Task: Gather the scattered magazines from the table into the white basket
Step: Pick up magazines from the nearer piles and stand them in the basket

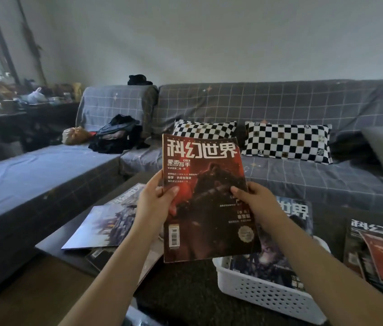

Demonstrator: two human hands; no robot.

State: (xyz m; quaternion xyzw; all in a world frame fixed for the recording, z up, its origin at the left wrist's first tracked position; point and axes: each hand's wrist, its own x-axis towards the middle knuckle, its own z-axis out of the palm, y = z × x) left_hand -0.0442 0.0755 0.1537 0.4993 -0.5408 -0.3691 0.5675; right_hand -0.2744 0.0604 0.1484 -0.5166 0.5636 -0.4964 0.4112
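Note:
I hold a red-covered magazine (205, 191) upright in front of me, above the dark table (51, 245). My left hand (156, 200) grips its left edge and my right hand (255, 200) grips its right edge. Below and to the right stands the white basket (265, 295) with a dark magazine (296, 222) leaning in it. A pale blue magazine (102, 225) lies on the table's left part, over another one. At the right edge lies a stack of magazines (381, 252) with a red one on top.
A grey checked sofa (279, 107) runs behind the table, with two black-and-white checkered cushions (287, 142) and a black bag (117, 135). A cluttered side table (9, 100) stands at the far left by the window.

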